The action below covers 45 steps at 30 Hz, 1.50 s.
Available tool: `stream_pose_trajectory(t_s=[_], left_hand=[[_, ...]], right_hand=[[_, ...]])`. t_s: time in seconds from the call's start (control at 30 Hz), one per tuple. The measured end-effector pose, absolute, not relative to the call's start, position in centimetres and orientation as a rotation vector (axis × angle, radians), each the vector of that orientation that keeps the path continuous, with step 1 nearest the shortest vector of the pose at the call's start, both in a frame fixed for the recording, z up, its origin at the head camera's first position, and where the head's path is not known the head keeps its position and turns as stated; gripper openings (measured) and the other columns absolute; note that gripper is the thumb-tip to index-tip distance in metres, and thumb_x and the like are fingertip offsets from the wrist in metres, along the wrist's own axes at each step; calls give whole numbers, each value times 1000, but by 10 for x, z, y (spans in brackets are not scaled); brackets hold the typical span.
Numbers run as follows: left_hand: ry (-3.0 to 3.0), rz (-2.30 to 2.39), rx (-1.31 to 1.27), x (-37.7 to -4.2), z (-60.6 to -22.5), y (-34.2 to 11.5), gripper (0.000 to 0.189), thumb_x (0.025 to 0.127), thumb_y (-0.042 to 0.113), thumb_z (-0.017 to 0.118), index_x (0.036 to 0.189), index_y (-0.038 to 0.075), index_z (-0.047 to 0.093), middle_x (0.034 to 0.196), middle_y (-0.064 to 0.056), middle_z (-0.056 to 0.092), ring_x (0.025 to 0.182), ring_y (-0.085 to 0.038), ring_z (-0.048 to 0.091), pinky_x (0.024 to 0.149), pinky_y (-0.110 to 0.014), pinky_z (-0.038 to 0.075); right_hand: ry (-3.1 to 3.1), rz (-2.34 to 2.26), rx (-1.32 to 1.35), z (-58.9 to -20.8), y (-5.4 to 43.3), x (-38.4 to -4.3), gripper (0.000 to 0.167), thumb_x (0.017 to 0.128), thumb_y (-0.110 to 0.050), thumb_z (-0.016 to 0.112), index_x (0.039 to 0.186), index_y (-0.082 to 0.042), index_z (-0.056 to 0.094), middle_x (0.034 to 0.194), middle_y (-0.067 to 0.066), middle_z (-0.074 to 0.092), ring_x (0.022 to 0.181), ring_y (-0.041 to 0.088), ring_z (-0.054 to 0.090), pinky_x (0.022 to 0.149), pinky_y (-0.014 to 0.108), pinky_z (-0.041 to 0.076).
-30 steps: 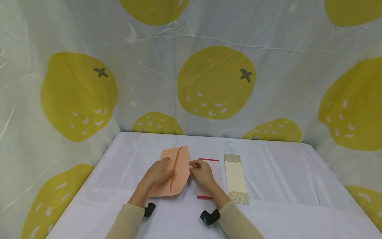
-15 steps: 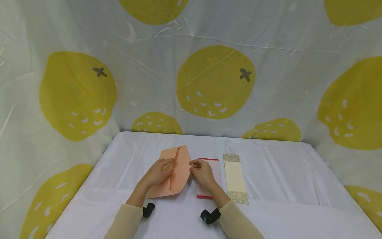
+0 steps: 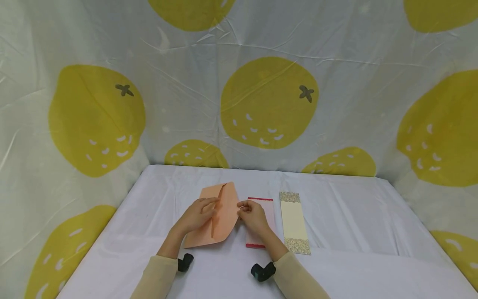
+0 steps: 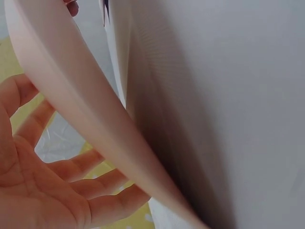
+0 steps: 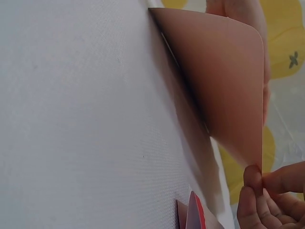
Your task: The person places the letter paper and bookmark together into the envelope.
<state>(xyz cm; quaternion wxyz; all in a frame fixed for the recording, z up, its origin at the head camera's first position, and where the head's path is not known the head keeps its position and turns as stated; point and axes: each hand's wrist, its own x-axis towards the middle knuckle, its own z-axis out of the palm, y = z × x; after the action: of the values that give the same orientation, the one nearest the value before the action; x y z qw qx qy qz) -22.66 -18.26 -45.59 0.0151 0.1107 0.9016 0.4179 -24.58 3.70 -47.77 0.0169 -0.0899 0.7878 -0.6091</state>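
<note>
A peach paper envelope point(image 3: 228, 216) lies tilted at the table's middle, its flap at the right side lifted and a fold line running down its face. My left hand point(image 3: 197, 214) rests on the envelope's left part with fingers reaching to the fold. In the left wrist view the left palm point(image 4: 40, 186) shows with relaxed fingers touching the paper. At the outer edge of the flap point(image 5: 233, 90), my right hand point(image 5: 274, 200) pinches the paper between thumb and fingertips. A pale pink piece with red scalloped ends point(image 3: 255, 241) lies partly hidden beneath the right forearm.
To the right lies a long cream piece with gold lace-pattern ends point(image 3: 295, 220). A white cloth covers the table point(image 3: 351, 224). Curtains printed with large yellow fruit point(image 3: 270, 104) hang behind it and at both sides. Small black devices point(image 3: 262, 272) sit at the wrists.
The left fingers have slid slightly right toward the fold, and the thumb has drawn in. The right hand keeps its pinch on the flap; the envelope stays nearly in place.
</note>
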Motion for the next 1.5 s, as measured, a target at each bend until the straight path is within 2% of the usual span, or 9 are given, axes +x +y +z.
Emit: stream_pose_trajectory(t_s=[0.5,0.77,0.93,1.23,1.5], left_hand=[[2802,1336,365,-227,-457,-181,40,92,19,64,132,17,62,138,-14,51,132,-37,41,103,-59,32],[2817,1288,375,-227,-454,-180,41,90,21,65,131,17,63,135,-11,54,130,-35,42,103,-57,33],[2810,1280,360,-226,-454,-180,42,90,22,66,132,17,62,137,-10,52,131,-34,42,104,-56,33],[2792,1261,326,-224,-451,-179,44,90,22,66,133,16,61,140,-18,47,134,-39,38,105,-58,31],[2817,1194,330,-224,-450,-177,44,91,24,66,134,16,61,139,-23,45,129,-42,42,102,-59,34]], right_hand=[[2432,-1926,-269,-477,40,-243,20,85,4,63,105,7,67,84,9,63,70,13,61,65,27,54],[2462,-1923,-296,-469,45,-244,20,86,0,65,106,1,70,88,9,67,73,18,66,67,26,53],[2419,-1984,-265,-461,59,-244,23,89,-1,65,110,6,66,88,9,67,76,24,70,71,31,55],[2571,-1888,-47,-454,96,-248,23,89,-4,66,110,4,67,86,8,67,77,21,69,68,28,53],[2674,-1662,95,-450,128,-246,27,88,-5,63,114,5,65,91,12,65,84,25,66,69,27,49]])
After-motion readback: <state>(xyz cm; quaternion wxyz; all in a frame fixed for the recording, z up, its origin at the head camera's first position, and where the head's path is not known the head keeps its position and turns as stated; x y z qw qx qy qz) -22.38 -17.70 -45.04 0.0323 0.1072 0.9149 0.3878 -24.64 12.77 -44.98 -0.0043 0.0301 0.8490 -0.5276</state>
